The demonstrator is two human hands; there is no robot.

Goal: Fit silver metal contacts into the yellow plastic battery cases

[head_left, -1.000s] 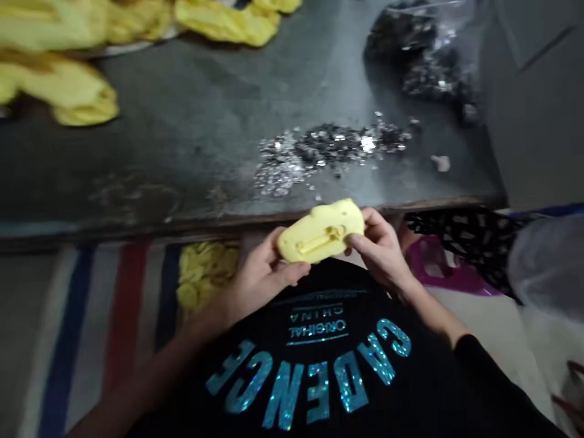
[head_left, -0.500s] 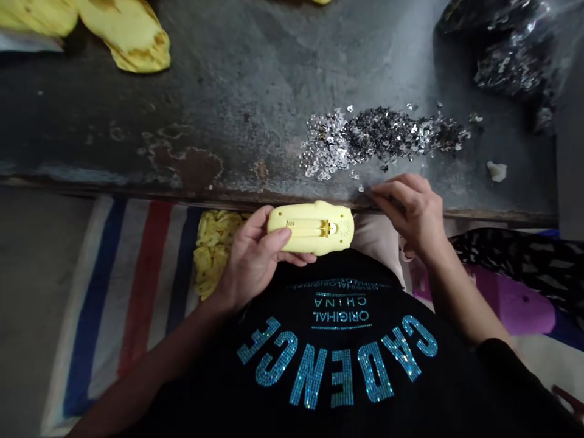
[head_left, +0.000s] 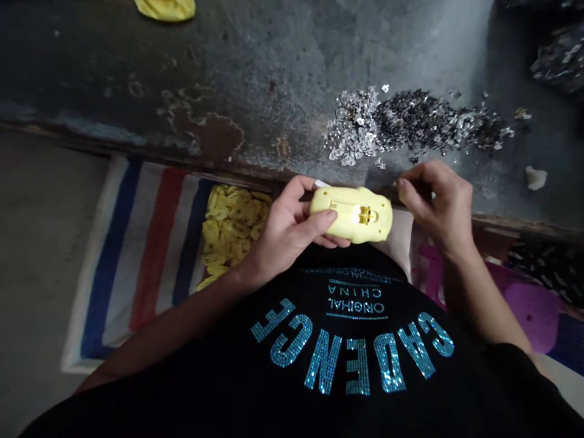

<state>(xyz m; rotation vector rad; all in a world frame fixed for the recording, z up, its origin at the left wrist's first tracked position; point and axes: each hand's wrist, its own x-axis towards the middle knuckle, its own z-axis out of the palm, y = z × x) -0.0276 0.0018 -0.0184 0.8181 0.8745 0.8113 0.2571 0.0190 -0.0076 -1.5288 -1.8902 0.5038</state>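
My left hand (head_left: 296, 225) holds a pale yellow plastic casing (head_left: 349, 228), its thumb on the face and its fingers beneath. The casing lies sideways with its battery compartment facing up. A metallic contact shows at the compartment's right end, and small screw holes sit near the rim. My right hand (head_left: 440, 204), just right of the casing, is closed in a pinch. A tiny metal piece (head_left: 396, 182) shows at its fingertips, mostly hidden. Beyond it on the bench lies a pile of small silvery metal pieces (head_left: 420, 121).
The dark worn bench (head_left: 274, 55) has its edge before me. Yellow parts (head_left: 235, 222) fill a container at lower left beside a striped sheet (head_left: 150, 243). A yellow item (head_left: 166, 7), a white lump (head_left: 535, 178) and a plastic bag of metal pieces (head_left: 563, 61) lie on the bench.
My right hand has lifted slightly off the bench edge, and the loose metal piece near its fingertips is now pinched. The view has shifted left; my left hand still grips the casing.
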